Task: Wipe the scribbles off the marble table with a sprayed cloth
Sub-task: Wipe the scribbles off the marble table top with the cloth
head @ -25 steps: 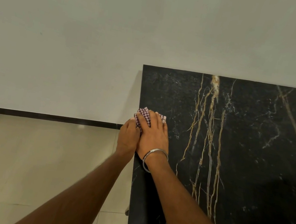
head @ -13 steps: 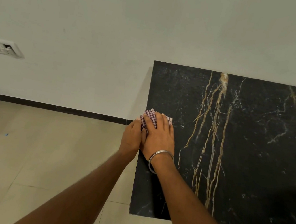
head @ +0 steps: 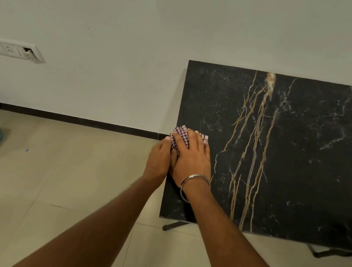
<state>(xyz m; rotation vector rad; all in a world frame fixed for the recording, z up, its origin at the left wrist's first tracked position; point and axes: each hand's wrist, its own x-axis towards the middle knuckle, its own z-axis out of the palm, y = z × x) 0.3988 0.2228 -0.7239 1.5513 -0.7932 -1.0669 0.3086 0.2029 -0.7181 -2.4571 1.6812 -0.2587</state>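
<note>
Grip: right hand (head: 190, 158) lies flat over the bunched purple-and-white checked cloth (head: 180, 135), fingers spread and pressing it down rather than curled round it; the left hand (head: 159, 159) sits against the counter's left edge touching the right hand, fingers hidden, so whether it pinches cloth I cannot tell. Cloth at mid-frame on the left edge of the black gold-veined marble counter (head: 291, 162). It looks soft, light and limp; probably damp, so it should slide easily on polished stone and bunch. Best held by palm pressure on the wad. Both forearms reach up from the bottom of the frame; a silver metal bangle (head: 194, 185) rings the right wrist. No scribbles discernible.
</note>
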